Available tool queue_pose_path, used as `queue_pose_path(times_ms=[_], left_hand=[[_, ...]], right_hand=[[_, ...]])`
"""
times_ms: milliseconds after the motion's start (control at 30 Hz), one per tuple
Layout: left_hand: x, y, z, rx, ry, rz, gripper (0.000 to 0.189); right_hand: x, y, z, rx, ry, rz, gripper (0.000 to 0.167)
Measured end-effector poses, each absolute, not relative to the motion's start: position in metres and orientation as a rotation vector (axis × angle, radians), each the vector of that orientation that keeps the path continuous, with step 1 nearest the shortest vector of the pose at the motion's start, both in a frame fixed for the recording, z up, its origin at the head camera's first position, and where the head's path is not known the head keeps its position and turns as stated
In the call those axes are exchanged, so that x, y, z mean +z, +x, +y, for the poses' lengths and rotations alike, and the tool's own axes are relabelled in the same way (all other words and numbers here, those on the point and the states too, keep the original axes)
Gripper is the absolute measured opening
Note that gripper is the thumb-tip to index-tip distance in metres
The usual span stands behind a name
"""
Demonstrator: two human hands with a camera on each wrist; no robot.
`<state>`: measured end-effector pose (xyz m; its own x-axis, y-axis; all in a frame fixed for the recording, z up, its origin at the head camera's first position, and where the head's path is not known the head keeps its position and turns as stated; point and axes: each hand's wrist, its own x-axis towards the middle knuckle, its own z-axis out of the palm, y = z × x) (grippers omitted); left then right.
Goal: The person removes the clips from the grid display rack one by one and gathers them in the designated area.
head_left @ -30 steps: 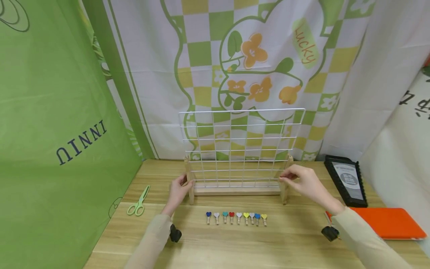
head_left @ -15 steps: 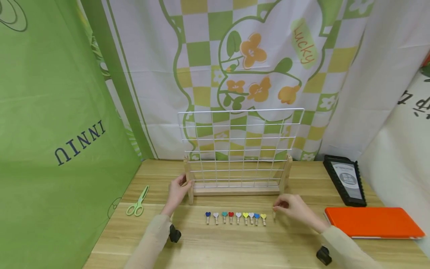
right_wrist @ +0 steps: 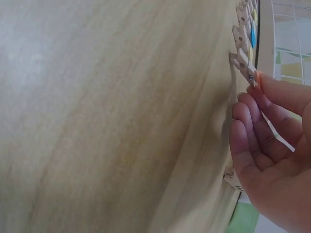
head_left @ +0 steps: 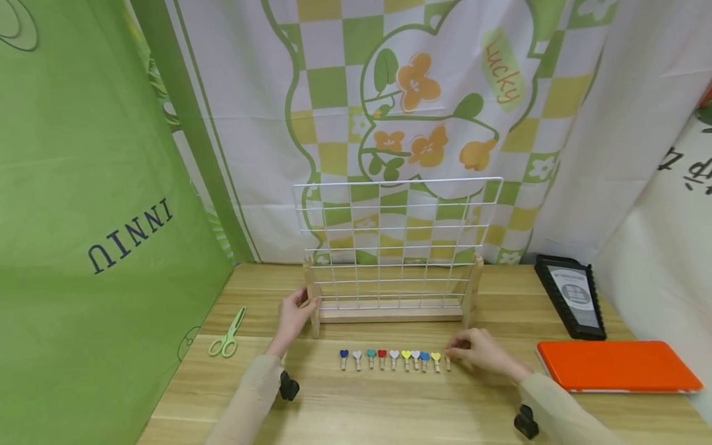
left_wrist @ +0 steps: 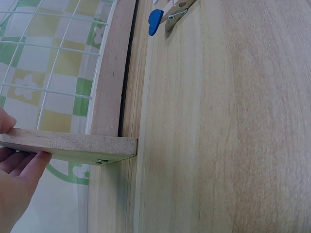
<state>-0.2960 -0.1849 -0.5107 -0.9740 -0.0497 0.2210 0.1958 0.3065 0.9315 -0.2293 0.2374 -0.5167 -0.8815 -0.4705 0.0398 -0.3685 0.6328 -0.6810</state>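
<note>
At the right end of a row of heart-topped mini clothespins (head_left: 382,358), my right hand (head_left: 479,351) pinches one more small wooden clothespin (head_left: 448,364) between thumb and forefinger. In the right wrist view its orange top (right_wrist: 258,79) peeks out from my fingertips, and the row's wooden legs line up beyond it. My left hand (head_left: 293,315) grips the left wooden upright (left_wrist: 73,143) of a white wire grid rack (head_left: 392,266), thumb on one side and fingers on the other. The row's hearts are blue, white, teal, red and yellow.
Green-handled scissors (head_left: 227,337) lie at the left of the wooden table (head_left: 356,414). A red-orange flat case (head_left: 617,366) and a black tray with a label (head_left: 573,298) are at the right. A patterned curtain (head_left: 334,93) hangs behind the rack.
My right hand has left the rack's right upright and come down toward the front and left, bringing a clothespin to the row's right end. My left hand stays on the left upright.
</note>
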Motion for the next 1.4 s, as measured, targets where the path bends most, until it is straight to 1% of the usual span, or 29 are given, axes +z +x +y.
queue_pose_path(times_ms=[1000,1233,1400], left_hand=[[-0.5084,-0.2939,-0.1829,-1.744,-0.112,-2.372,0.043],[-0.5072,-0.2928,-0.1815,-1.724,-0.115,-2.376,0.041],[-0.5089,-0.2940,-0.1826,-1.741,-0.106,-2.379,0.043]], right_hand=[[-0.5176,-0.2296,0.2386,-1.091,-0.673,2.678,0.014],[-0.5169,-0.2276,0.2412,-1.089,-0.633,2.687,0.014],[-0.5167,-0.2268,0.2447,-1.082,-0.601,2.719,0.015]])
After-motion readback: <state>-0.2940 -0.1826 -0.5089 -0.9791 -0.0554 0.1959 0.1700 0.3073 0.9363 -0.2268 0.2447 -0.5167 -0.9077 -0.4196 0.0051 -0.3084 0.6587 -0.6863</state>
